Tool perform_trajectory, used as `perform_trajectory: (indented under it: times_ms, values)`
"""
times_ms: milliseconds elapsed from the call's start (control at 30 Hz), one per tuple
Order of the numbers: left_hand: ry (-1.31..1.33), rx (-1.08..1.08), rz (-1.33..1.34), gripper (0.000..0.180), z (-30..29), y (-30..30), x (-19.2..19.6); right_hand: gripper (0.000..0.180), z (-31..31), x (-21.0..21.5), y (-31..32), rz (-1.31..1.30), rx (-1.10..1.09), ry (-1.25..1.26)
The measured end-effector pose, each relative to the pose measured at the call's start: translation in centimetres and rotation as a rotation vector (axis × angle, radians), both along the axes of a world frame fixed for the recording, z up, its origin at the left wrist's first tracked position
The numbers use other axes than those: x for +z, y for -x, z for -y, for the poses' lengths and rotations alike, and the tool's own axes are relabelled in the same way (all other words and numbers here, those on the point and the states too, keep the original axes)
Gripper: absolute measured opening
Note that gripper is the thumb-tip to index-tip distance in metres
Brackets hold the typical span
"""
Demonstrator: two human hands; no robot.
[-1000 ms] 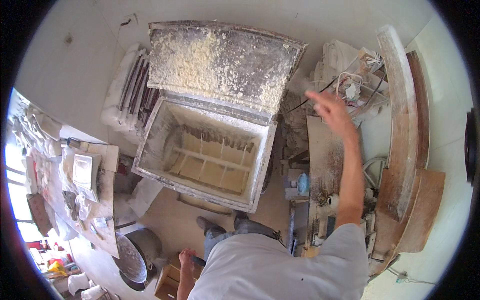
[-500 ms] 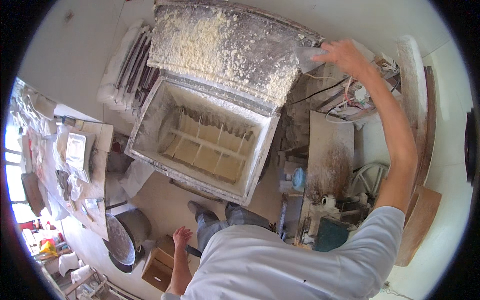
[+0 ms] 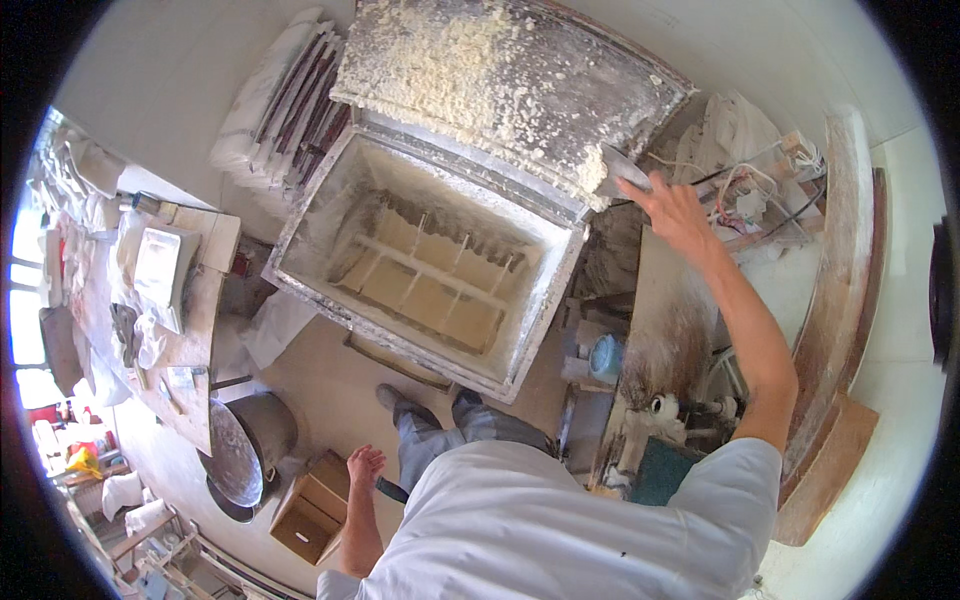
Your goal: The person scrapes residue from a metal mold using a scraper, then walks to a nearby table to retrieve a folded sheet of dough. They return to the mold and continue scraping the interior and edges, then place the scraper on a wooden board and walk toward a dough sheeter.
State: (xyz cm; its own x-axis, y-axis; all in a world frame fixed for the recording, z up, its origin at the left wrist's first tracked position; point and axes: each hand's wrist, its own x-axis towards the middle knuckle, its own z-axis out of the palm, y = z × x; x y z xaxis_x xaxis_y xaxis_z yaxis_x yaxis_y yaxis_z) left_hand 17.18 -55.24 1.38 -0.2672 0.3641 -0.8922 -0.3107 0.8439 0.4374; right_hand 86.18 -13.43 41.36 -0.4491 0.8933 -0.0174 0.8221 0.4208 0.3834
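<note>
My right hand (image 3: 677,217) grips a flat, pale scraper (image 3: 624,172), its blade against the right lower corner of the raised lid (image 3: 590,75). Pale dough crumbs (image 3: 430,60) cover the lid's left half thickly and thin out to the right, with a clump along its lower edge by the blade. Below the lid stands a floury rectangular mixer trough (image 3: 320,225); metal rods cross its inside above a pale yellowish bottom. Low beside my body, my left hand (image 3: 366,466) hangs with its fingers apart, holding nothing.
To the left, a cluttered work table (image 3: 195,370) carries a metal tray (image 3: 160,265). A dark round tub (image 3: 262,435) and a cardboard box (image 3: 310,510) stand on the floor. Loose cables (image 3: 745,185) and a dusty board (image 3: 670,310) lie right of the trough.
My right hand has brought the scraper down along the lid's right side toward its lower corner. Crumbs there now gather nearer the edge. My left hand stays low, and the whole view has shifted slightly.
</note>
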Motion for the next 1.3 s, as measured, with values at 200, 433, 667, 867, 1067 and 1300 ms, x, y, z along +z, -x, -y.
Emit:
perform_trajectory:
  times_ms: [200, 433, 667, 867, 1067, 1300]
  values:
    - [0.008, -0.010, 0.046, 0.035, -1.6, 0.9, 0.4, 0.071, -2.0, -2.6, 6.9, 0.005, -0.111, -0.051]
    - [-0.120, 0.062, 0.080, 0.035, -2.9, 4.2, 0.6, 0.065, -12.6, -5.1, 21.1, -0.156, -0.089, -0.106]
    - [-0.160, 0.270, 0.066, 0.031, 1.1, 10.7, 0.7, 0.060, -22.6, -7.0, 33.2, -0.219, -0.052, -0.182]
    - [-0.075, 0.396, 0.094, 0.025, 7.0, 15.0, 0.0, 0.063, -24.6, -9.1, 35.7, -0.217, -0.141, -0.194]
    - [0.031, 0.342, 0.050, 0.030, 8.6, 15.9, 1.0, 0.063, -20.7, -11.2, 35.4, -0.428, -0.041, -0.313]
    - [0.002, 0.276, 0.121, 0.028, 3.2, 14.8, 1.2, 0.019, -0.6, -24.8, 33.3, -0.068, -0.013, 0.565]
